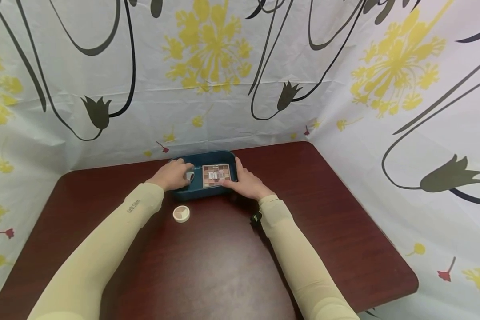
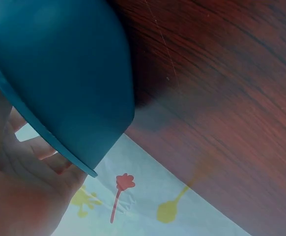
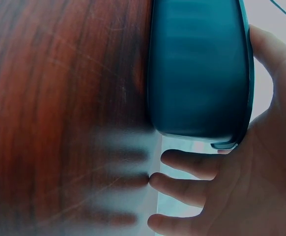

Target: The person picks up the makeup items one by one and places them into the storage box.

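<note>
A dark teal tray (image 1: 200, 194) stands at the back of the table, its rim raised all round. My left hand (image 1: 172, 174) reaches over its left end, fingers bent down inside beside a small pale piece with a dark curved mark (image 1: 190, 176); whether they grip it is hidden. A makeup palette (image 1: 216, 174) of brown and pink shades lies in the tray's right part. My right hand (image 1: 249, 182) is at the right end, thumb over the rim near the palette. In the right wrist view, its other fingers (image 3: 182, 189) extend straight, spread outside the tray (image 3: 199, 73).
A small round white compact (image 1: 181, 214) lies on the dark red-brown table (image 1: 208, 266) in front of the tray. A black object (image 1: 256, 219) shows at the right wrist. Flower-printed white sheeting (image 1: 152, 80) hangs behind the table and along both sides.
</note>
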The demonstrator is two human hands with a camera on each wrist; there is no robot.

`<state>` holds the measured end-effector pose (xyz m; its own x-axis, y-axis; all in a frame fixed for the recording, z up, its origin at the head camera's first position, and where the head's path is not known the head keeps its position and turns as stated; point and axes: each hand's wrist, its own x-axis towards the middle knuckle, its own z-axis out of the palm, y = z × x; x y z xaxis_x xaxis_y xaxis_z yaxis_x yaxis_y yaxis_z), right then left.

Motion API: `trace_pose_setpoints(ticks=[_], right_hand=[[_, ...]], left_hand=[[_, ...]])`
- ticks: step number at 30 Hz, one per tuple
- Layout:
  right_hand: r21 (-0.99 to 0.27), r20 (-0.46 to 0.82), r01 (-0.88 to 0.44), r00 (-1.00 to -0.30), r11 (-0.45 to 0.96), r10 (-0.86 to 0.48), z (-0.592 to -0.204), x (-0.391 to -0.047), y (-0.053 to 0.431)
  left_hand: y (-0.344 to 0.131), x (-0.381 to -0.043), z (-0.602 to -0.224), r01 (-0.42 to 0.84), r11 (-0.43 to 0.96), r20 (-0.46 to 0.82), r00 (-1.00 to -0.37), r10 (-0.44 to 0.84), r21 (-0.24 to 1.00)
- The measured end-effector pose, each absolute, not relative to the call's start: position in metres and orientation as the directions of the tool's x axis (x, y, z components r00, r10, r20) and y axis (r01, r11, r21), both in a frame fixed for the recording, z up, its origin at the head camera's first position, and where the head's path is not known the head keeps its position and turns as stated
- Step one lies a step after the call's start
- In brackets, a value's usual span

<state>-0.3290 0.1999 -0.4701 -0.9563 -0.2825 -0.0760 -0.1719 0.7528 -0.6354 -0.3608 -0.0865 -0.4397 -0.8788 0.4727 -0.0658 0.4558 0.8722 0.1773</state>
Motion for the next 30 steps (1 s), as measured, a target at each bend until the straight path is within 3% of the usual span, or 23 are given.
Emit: trace_pose_setpoints(ticks=[30], right_hand=[[-0.638, -0.062, -0.183, -0.956, 0.748, -0.286, -0.472, -0.330, 0.199]], left_hand=[[-0.093, -0.332, -0.447, 0.425, 0.860, 0.036, -0.901, 0.433, 0.281]])
